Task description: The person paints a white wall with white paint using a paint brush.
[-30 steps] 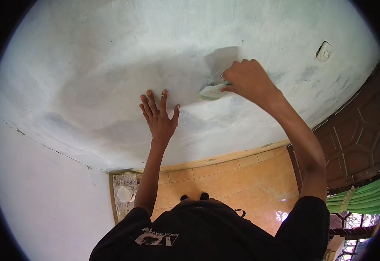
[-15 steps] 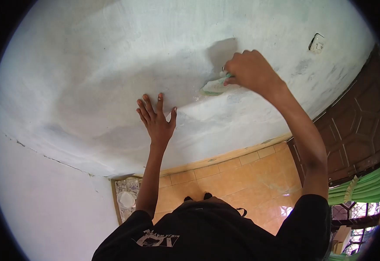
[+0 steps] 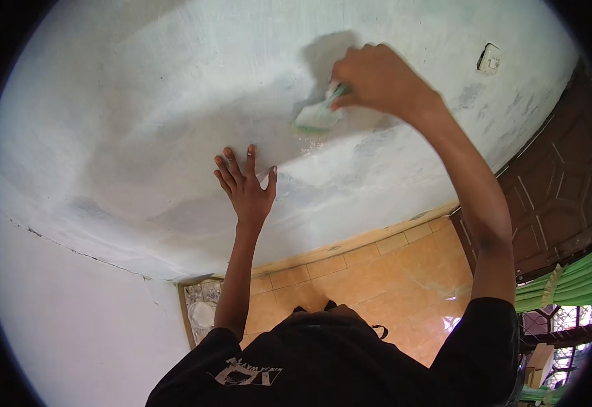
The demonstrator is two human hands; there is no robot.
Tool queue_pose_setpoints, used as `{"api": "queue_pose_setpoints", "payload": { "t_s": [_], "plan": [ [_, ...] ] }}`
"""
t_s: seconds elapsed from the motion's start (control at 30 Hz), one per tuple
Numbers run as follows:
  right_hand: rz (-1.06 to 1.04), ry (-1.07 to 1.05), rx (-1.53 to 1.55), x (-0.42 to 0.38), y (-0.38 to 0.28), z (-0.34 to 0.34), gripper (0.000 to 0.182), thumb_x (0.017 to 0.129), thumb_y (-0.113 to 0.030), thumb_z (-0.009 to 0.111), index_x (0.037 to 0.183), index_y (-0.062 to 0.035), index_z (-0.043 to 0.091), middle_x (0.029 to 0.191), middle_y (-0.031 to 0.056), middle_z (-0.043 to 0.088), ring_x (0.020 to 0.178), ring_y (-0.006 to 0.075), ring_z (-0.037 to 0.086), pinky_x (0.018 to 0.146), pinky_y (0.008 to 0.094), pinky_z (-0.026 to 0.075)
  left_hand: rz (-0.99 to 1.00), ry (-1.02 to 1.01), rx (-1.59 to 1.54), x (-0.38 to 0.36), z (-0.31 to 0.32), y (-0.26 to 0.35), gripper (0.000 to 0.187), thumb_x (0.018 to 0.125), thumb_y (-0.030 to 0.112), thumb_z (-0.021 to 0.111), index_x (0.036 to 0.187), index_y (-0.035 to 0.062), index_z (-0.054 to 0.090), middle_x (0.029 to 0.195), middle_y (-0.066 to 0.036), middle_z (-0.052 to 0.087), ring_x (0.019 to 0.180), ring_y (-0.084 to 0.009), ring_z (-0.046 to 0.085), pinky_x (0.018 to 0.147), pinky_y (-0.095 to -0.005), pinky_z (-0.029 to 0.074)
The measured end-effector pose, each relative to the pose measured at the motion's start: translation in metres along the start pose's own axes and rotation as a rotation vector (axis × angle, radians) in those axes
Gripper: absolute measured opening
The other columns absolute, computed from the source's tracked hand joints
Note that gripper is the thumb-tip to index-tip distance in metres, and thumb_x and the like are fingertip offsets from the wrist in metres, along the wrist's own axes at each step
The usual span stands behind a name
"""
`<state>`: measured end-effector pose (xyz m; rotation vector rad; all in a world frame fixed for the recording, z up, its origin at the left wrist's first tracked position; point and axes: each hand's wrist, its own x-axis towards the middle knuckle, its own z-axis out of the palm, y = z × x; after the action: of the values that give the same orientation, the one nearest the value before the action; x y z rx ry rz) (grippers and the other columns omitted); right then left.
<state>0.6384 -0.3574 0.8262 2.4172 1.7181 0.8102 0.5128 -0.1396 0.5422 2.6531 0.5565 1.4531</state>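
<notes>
Two bare arms reach up from the black shirt [image 3: 350, 366] at the bottom of the frame, which has pale lettering on the chest. The left hand [image 3: 246, 193] is open near the middle of the frame, fingers spread against the wall [image 3: 194, 88], with nothing held in it. Up and to the right of it, the right hand [image 3: 377, 78] is closed around the green handle of a scraper [image 3: 319, 118]. The broad, pale blade slants down to the left, green along its lower edge and a little blurred; whether it touches the wall I can't tell from where I'm standing. Small pale flecks [image 3: 311, 144] show just below it, and a shadow falls behind the hand. The wall is patchy, whitish and grey. At upper right a white switch plate [image 3: 490, 59] sits crooked, a dark gap along its left edge. Below the wall lie orange floor tiles [image 3: 377, 285], and at lower left a round white container [image 3: 202, 314] rests on a blotchy surface. Off to the right are a brown panelled door [image 3: 554, 183], a green curtain [image 3: 581, 281] and a latticed window [image 3: 564, 322].
</notes>
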Motion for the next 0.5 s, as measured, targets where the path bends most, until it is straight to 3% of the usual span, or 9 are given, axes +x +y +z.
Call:
{"api": "queue_pose_setpoints", "payload": {
  "t_s": [0.1, 0.2, 0.5],
  "plan": [
    [0.072, 0.151, -0.083, -0.009, 0.014, -0.038, 0.033, 0.077, -0.039, 0.081, 0.092, -0.0092, 0.076, 0.09, 0.0099, 0.072, 0.084, 0.0292, 0.067, 0.08, 0.0405, 0.051, 0.003, 0.03, -0.013, 0.0, 0.003, 0.001, 0.07, 0.093, 0.045, 0.066, 0.153, 0.0199, 0.04, 0.165, -0.024, 0.011, 0.153, -0.0433, 0.0, 0.12, -0.0607, 0.007],
    [0.171, 0.127, -0.048, -0.017, 0.011, -0.055, 0.035, 0.077, -0.04, 0.081, 0.093, -0.0095, 0.077, 0.092, 0.0088, 0.073, 0.082, 0.028, 0.067, 0.079, 0.04, 0.051, 0.008, 0.05, -0.008, 0.0, 0.007, 0.0, 0.071, 0.093, 0.045, 0.065, 0.154, 0.02, 0.04, 0.165, -0.024, 0.011, 0.153, -0.0434, -0.001, 0.12, -0.0606, 0.007],
    [-0.133, -0.084, 0.091, 0.0, -0.028, 0.039, 0.033, 0.075, -0.038, 0.082, 0.087, -0.0082, 0.075, 0.084, 0.0124, 0.069, 0.085, 0.0321, 0.067, 0.077, 0.0415, 0.052, 0.03, 0.038, -0.004, -0.002, 0.007, -0.004, 0.071, 0.093, 0.046, 0.065, 0.154, 0.0198, 0.04, 0.165, -0.024, 0.011, 0.153, -0.0443, -0.001, 0.119, -0.0617, 0.006]
  ]
}}
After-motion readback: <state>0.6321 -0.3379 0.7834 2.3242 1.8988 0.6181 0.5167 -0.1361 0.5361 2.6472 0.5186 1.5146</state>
